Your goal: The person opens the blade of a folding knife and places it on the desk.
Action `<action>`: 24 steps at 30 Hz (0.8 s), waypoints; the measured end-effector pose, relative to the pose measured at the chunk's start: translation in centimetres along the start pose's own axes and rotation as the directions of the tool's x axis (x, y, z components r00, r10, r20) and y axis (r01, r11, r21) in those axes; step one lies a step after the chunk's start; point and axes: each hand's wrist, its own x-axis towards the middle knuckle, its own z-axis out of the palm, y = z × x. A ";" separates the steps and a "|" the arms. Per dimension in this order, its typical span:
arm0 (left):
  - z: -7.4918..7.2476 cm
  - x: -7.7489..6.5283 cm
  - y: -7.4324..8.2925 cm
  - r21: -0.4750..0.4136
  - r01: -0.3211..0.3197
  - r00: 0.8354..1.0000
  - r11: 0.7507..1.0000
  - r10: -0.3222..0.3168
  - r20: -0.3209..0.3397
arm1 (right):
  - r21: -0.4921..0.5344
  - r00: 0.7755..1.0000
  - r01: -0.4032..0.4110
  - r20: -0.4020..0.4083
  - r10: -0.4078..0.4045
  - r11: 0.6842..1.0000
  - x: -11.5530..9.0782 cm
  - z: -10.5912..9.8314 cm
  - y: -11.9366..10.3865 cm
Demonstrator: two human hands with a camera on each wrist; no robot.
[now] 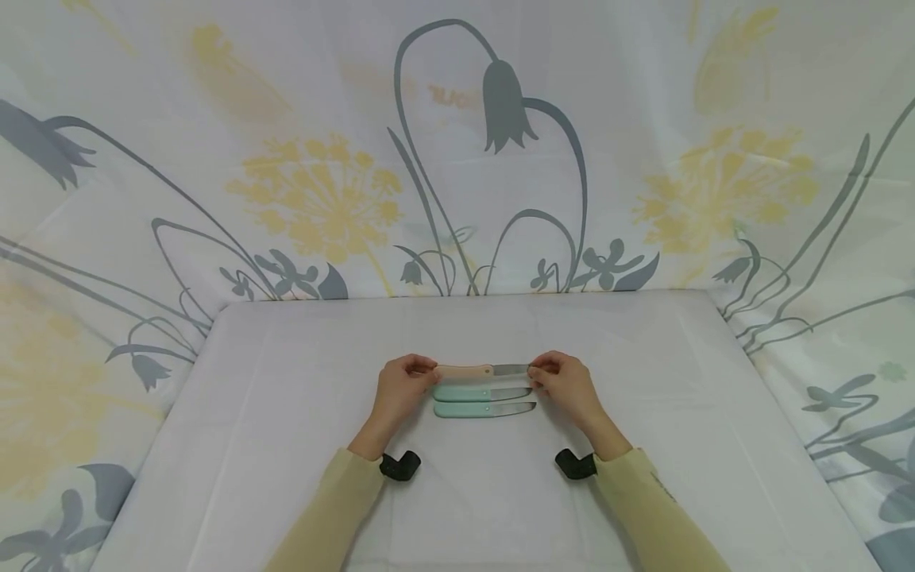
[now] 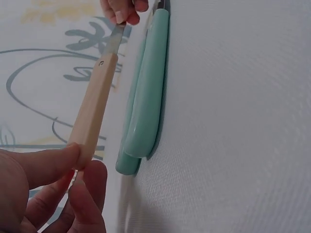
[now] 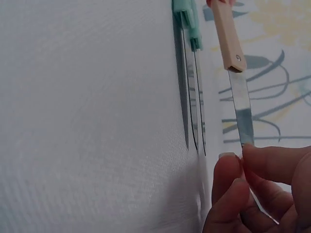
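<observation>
A knife with a beige handle (image 1: 465, 371) is held level between both hands, seemingly raised off the table in the wrist views. My left hand (image 1: 403, 389) pinches the butt of its handle between thumb and fingers. At the other end, my right hand (image 1: 568, 385) pinches the blade tip, which the fingers hide. Just nearer to me lie two knives with mint-green handles, the farther one (image 1: 461, 393) and the nearer one (image 1: 461, 410). They are side by side on the table, blades pointing right. Both green handles (image 2: 148, 97) show close by in the left wrist view.
A white cloth covers the table (image 1: 286, 445). Behind it and at the sides hangs a flower-printed curtain (image 1: 457, 175). Black wrist devices, one on the left wrist (image 1: 400, 466) and one on the right (image 1: 575, 464), stick out inward below the hands.
</observation>
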 end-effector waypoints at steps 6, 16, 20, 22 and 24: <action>0.0 0.1 0.0 0.072 0.002 0.999 0.997 0.000 -0.036 | -0.173 0.999 0.042 -0.011 -0.045 0.984 0.1 0.0 -0.1; 0.1 0.1 -0.3 0.149 0.032 0.998 0.988 -0.023 -0.063 | -0.229 0.998 0.067 0.017 -0.064 0.971 0.1 0.0 -0.3; 0.1 0.1 -0.4 0.171 0.037 0.998 0.985 -0.027 -0.060 | -0.232 0.998 0.067 0.020 -0.064 0.970 0.2 0.0 -0.2; 0.2 0.0 -0.4 0.179 0.042 0.998 0.983 -0.032 -0.057 | -0.233 0.998 0.065 0.021 -0.062 0.970 0.2 0.1 -0.1; 0.2 0.0 -0.4 0.184 0.051 0.998 0.982 -0.042 -0.056 | -0.234 0.998 0.063 0.021 -0.060 0.970 0.2 0.1 -0.1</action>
